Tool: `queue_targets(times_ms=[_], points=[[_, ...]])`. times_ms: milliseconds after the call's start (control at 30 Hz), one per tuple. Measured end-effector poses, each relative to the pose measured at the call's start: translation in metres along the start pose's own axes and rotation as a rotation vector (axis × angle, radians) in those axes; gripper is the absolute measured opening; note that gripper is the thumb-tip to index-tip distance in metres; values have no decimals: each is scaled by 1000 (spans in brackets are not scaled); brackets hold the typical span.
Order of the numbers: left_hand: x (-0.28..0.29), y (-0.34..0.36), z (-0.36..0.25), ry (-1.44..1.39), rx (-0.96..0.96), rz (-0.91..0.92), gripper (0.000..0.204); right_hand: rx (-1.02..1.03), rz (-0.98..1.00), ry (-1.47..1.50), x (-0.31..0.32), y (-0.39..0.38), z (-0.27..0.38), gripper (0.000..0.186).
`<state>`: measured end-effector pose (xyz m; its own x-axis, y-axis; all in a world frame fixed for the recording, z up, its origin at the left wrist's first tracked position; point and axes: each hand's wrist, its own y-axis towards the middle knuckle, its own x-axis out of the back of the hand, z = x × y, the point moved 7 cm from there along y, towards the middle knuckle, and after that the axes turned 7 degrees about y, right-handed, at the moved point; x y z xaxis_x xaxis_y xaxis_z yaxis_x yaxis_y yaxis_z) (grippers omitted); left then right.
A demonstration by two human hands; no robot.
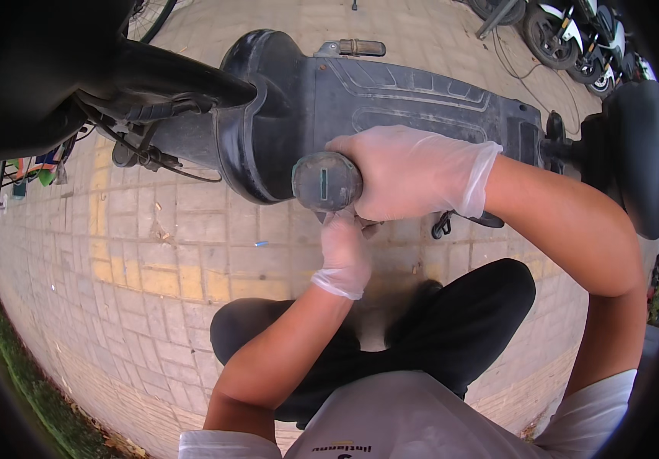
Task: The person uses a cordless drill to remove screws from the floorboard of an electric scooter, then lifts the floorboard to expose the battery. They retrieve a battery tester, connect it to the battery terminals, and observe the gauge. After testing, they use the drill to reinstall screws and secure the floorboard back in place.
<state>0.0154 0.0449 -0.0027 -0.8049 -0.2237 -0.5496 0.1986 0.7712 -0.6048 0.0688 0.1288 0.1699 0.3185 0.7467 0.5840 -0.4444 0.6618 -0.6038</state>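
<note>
A grey cylindrical object (pixel 325 182) with a round end and a narrow green-edged slot faces up beside the deck (pixel 421 103) of a dark electric scooter. My right hand (pixel 402 172), in a translucent glove, is closed round the object's right side, over the near edge of the deck. My left hand (pixel 345 245), also gloved, grips it from below; its fingertips are partly hidden. The curved black front body (pixel 257 164) of the scooter is just left of the object.
The scooter's dark steering column (pixel 161 73) reaches to the upper left and its black seat (pixel 636 161) stands at the right. Other scooters (pixel 555 34) and cables are at the top right. My bent knees (pixel 482 314) are on the near side, over paving (pixel 153 321) with yellow lines.
</note>
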Motion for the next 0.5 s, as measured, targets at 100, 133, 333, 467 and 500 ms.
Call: queue_targets(times_ms=[100, 133, 333, 467, 500], points=[[7, -2, -7, 145, -22, -86, 40, 65, -16, 82, 4, -2, -5, 47], [8, -2, -11, 176, -57, -109, 39, 81, -45, 141, 7, -5, -8, 43], [13, -6, -54, 458, -392, -331, 66, 76, -167, 471, 12, -25, -47, 38], [-38, -35, -107, 1346, -1109, -39, 83, 135, -85, 687, 4, -38, -73, 49], [-42, -30, -112, 1316, -1024, 102, 81, 170, -60, 708, 4, -43, -77, 53]])
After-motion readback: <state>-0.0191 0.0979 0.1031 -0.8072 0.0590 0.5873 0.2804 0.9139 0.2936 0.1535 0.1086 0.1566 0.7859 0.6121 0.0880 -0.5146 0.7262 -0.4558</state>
